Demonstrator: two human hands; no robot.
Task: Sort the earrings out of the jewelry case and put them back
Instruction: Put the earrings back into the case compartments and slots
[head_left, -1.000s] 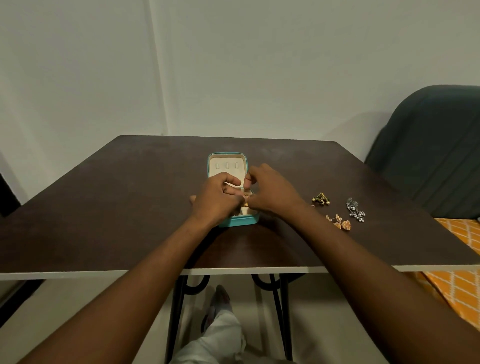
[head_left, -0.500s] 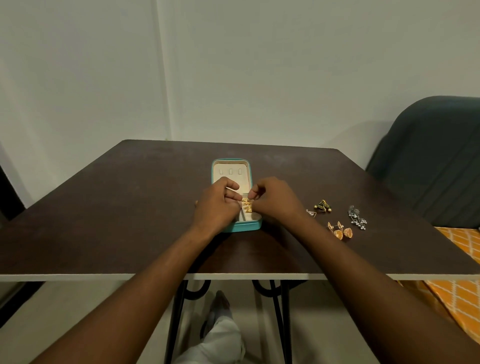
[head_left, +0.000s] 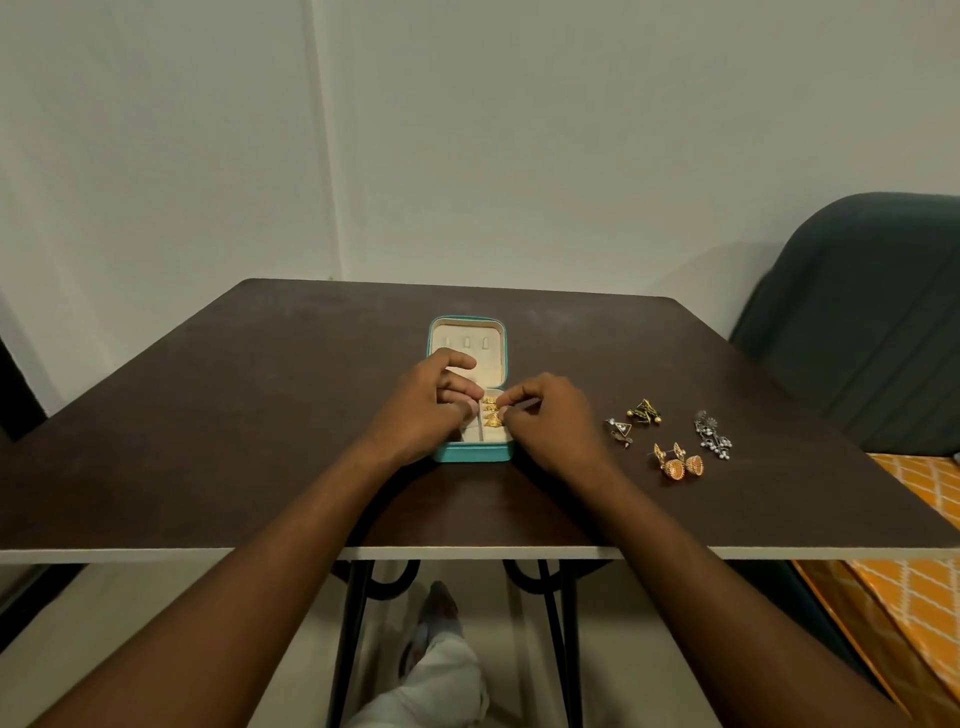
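While right fingers (head_left: 514, 401) pinch earring (head_left: 490, 401), pairs (head_left: 676, 460) beside

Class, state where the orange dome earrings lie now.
Head view: the orange dome earrings lie on the table, right of the right hand, left of the silver earrings.

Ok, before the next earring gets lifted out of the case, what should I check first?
1. Teal jewelry case lid open, cream lining exposed: ok.
2. Small gold earrings visible in the case's near half: ok.
3. Right hand fingers pinched at those earrings: ok.
4. Left hand rests on the case; whether it grips anything: cannot tell.
5. Pinched earring free of its slot: cannot tell.
6. Bare dark brown table near the orange-gold bell earrings for set-down: ok.
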